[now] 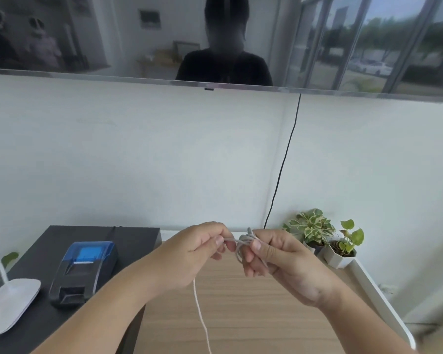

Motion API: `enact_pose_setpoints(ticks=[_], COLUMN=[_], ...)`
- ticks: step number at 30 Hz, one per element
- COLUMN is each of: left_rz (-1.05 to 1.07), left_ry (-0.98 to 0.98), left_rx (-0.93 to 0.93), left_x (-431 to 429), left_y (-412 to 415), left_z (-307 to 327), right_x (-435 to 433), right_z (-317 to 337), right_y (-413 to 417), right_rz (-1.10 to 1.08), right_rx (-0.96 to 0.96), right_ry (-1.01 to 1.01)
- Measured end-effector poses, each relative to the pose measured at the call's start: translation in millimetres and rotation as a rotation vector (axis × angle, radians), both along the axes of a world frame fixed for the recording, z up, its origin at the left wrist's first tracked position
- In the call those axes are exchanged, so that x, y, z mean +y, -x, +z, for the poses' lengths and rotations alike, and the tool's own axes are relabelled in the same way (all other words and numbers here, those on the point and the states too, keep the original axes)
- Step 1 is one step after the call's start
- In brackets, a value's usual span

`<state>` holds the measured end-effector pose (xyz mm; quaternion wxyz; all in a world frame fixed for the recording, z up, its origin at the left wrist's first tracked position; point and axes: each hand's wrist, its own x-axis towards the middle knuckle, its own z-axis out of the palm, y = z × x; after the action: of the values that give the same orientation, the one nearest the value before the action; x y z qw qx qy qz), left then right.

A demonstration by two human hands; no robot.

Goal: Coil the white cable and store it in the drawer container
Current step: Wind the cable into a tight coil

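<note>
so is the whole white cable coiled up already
No, the white cable is only partly wound around the right hand, and a loose length still hangs below the left hand.

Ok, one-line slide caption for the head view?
Both hands wind the white cable into a small coil above the wooden desk, loose end hanging.

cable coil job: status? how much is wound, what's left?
Done: a few loops of the white cable sit around the right hand fingers. In hand: the left hand pinches the strand feeding that coil. Left: a loose tail hangs down from the left hand over the wooden table, not yet wound. Storing is not done; no drawer container is in view.
</note>
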<state>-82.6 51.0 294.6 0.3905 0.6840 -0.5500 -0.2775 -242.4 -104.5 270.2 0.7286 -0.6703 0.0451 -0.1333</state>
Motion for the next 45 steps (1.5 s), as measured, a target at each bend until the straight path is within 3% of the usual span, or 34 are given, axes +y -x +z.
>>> enact_pose_setpoints(ticks=[3, 5, 10, 14, 17, 22, 24, 28, 29, 33, 35, 38, 41, 45], left_rz=[-0.014, -0.027, -0.028, 0.112, 0.171, 0.224, 0.237, 0.216, 0.211, 0.265, 0.28, 0.252, 0.246, 0.289], left_ry=[0.012, 0.028, 0.129, 0.367, 0.371, 0.265, 0.21, 0.095, 0.054, -0.072, -0.098, -0.087, -0.056, -0.046], left_rx=[0.36, 0.506, 0.52, 0.258, 0.155, 0.632, 0.62, 0.453, 0.389, 0.171, 0.137, 0.109, 0.148, 0.071], left_x=[-5.5, -8.0, -21.8, -27.1, -19.1, -14.9, -13.8, -16.5, -17.8, -18.8, -17.4, -12.0, -0.5, 12.1], left_y=[-2.0, -2.2, 20.7, 45.1, 58.5, 70.4, 78.2, 91.4, 92.0, 84.5, 79.0, 78.8, 82.6, 67.0], left_z=[0.1, -1.5, -21.7, -33.5, -30.0, -12.8, -10.4, -21.2, -25.1, -38.9, -46.0, -46.9, -43.4, -28.7], right_x=[0.0, 2.5, 22.2, 20.1, 13.7, 17.7, 18.9, 13.1, 11.1, -5.7, -19.4, -22.5, -3.3, 3.4], right_z=[3.7, 5.6, 19.3, 27.2, 28.2, 18.0, 17.3, 13.5, 13.8, 30.2, 41.1, 36.0, -13.9, -63.9], right_y=[4.8, 7.0, 2.0, -2.5, -10.6, -20.2, -22.1, -32.3, -35.5, -30.0, -24.5, -31.6, -33.4, -9.8], right_rz=[0.074, 0.136, 0.386, 0.05, -0.215, -0.404, -0.48, -0.713, -0.743, -0.72, -0.736, -0.824, -0.885, -0.677], right_rx=[-0.054, -0.111, -0.359, -0.384, -0.389, -0.344, -0.338, -0.198, -0.162, -0.09, -0.132, -0.207, -0.072, 0.006], right_ry=[-0.19, -0.311, -0.784, -0.881, -0.799, -0.61, -0.59, -0.337, -0.356, -0.769, -0.832, -0.659, -0.088, 0.489])
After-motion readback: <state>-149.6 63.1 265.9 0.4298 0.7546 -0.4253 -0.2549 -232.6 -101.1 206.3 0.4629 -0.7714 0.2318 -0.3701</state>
